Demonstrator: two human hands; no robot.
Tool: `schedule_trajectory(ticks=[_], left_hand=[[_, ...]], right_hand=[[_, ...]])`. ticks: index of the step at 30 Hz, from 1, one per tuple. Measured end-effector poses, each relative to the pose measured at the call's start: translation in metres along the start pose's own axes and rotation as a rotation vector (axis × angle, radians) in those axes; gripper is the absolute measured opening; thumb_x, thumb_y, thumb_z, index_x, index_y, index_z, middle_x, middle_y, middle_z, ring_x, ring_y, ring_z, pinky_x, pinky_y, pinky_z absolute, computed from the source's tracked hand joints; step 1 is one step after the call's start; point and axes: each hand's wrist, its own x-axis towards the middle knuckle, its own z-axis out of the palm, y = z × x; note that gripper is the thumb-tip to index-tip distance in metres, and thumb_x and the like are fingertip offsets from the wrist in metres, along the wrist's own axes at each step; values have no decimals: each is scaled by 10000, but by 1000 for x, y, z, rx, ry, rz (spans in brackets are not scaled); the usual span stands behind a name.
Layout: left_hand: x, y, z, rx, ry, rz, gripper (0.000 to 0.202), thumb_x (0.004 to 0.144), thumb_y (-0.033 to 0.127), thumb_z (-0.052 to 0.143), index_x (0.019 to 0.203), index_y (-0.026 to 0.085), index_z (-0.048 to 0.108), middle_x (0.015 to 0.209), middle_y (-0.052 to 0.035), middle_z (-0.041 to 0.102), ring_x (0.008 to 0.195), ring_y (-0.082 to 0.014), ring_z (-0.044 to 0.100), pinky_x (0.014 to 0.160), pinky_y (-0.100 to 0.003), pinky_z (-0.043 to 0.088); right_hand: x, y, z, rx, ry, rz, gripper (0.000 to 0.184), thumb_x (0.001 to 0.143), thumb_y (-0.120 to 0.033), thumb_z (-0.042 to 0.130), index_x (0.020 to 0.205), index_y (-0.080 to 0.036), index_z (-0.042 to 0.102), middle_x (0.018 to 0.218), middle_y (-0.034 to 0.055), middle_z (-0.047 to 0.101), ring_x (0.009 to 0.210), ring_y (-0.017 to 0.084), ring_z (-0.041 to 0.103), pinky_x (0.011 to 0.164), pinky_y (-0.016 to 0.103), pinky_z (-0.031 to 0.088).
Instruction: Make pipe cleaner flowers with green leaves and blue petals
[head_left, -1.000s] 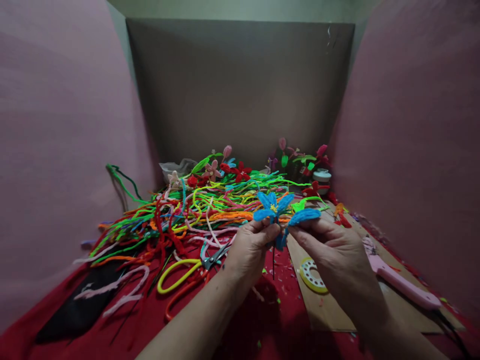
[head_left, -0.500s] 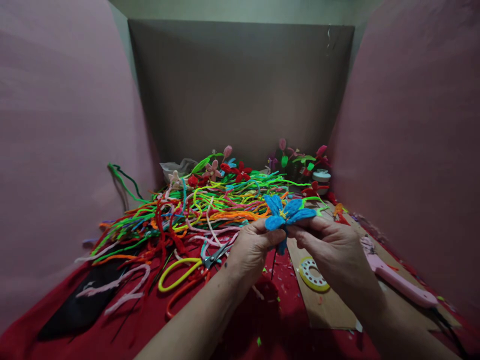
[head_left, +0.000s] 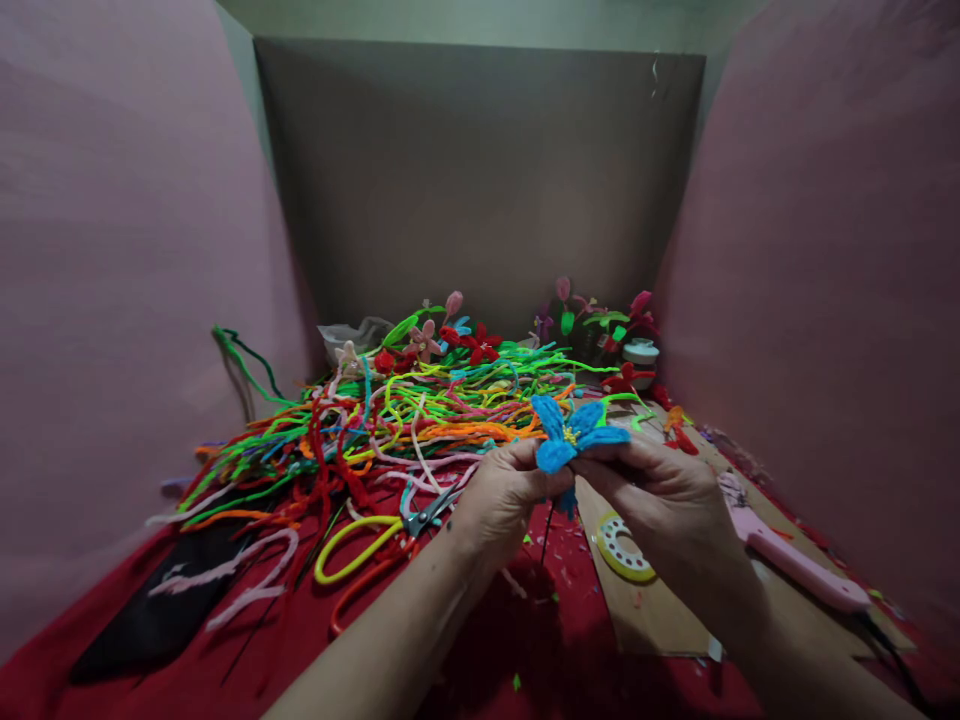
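Observation:
A blue pipe-cleaner flower (head_left: pixel 559 452) with a yellow centre is held up between my two hands, over the front of the table. My left hand (head_left: pixel 517 490) pinches it from the left, below the petals. From the right, my right hand (head_left: pixel 652 490) closes its fingers at the base of a petal. Blue fuzzy ends and a thin dark stem hang beneath the flower. The fingertips under the petals are partly hidden. Just left of my left forearm lie scissors (head_left: pixel 360 550) with yellow and orange handles.
A heap of coloured pipe cleaners (head_left: pixel 420 420) covers the left and middle. Finished flowers (head_left: pixel 480 343) stand behind it. At right, a cardboard sheet (head_left: pixel 652 620) bears a yellow tape roll (head_left: pixel 624 548) and a pink glue gun (head_left: pixel 806 570). A black flat item (head_left: pixel 142 620) lies front left.
The blue flower has turned and tilted slightly between my fingers, its centre shifting a little right and down. Both hands keep their pinch on it.

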Motion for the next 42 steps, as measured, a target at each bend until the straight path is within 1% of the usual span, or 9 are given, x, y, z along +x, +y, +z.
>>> schedule_trajectory(ticks=[4, 11, 15, 19, 25, 30, 33, 37, 42], left_hand=[[-1, 1, 1, 18, -6, -18, 157, 525, 129, 736, 677, 139, 701, 636, -1, 595, 611, -99, 482, 661, -237, 377], [-3, 6, 1, 48, -65, -32, 143, 506, 170, 756, 613, 126, 674, 598, -5, 574, 590, -105, 474, 647, -253, 373], [-4, 6, 1, 71, -106, -26, 128, 512, 168, 745, 530, 122, 627, 578, -9, 577, 565, -98, 468, 623, -248, 372], [-2, 2, -1, 56, -80, -67, 90, 519, 114, 714, 562, 122, 635, 552, 3, 576, 518, -84, 460, 564, -230, 370], [-1, -1, 1, 46, -99, -96, 75, 552, 121, 710, 585, 129, 643, 579, -9, 609, 513, -95, 517, 561, -239, 425], [-4, 0, 5, 86, -158, -121, 127, 629, 214, 694, 731, 140, 690, 565, -32, 629, 477, -125, 557, 546, -267, 454], [-5, 1, 7, 113, -182, -107, 146, 670, 243, 676, 768, 137, 699, 544, -37, 626, 469, -135, 570, 553, -274, 460], [-6, 1, 10, 120, -138, -57, 113, 674, 238, 685, 671, 125, 691, 548, -44, 627, 505, -140, 585, 553, -264, 463], [-6, 0, 13, 108, -39, -24, 84, 638, 206, 713, 653, 131, 678, 574, -27, 621, 523, -129, 574, 564, -265, 469]], right_hand=[[3, 0, -3, 67, -17, 57, 123, 726, -221, 668, 809, -290, 729, 823, -9, 678, 808, 173, 589, 775, 322, 464], [5, 3, -9, 284, -237, 220, 144, 741, -250, 651, 852, -295, 731, 799, 1, 679, 826, 181, 587, 813, 353, 456], [1, 1, -10, 272, -214, 129, 99, 755, -253, 641, 709, -276, 726, 744, -3, 630, 784, 162, 553, 789, 329, 444], [-2, -2, -11, 170, -198, 35, 220, 775, -245, 616, 563, -233, 673, 655, 7, 592, 752, 173, 535, 732, 322, 432], [-4, 3, -15, 129, -170, -4, 184, 757, -219, 625, 585, -228, 688, 628, 11, 605, 663, 166, 523, 641, 302, 435], [-6, 8, -17, 91, -188, -40, 273, 778, -200, 590, 510, -216, 642, 574, 9, 581, 632, 162, 519, 635, 299, 433], [-8, 9, -14, 104, -159, -38, 272, 786, -189, 584, 518, -209, 627, 618, 9, 568, 636, 154, 519, 606, 281, 427], [-12, 6, -8, 125, -78, -18, 211, 770, -184, 604, 564, -215, 635, 647, 1, 543, 618, 139, 497, 563, 262, 411], [-15, -1, -6, 202, -87, 81, 258, 798, -207, 571, 542, -227, 603, 601, -5, 504, 664, 151, 491, 654, 282, 427]])
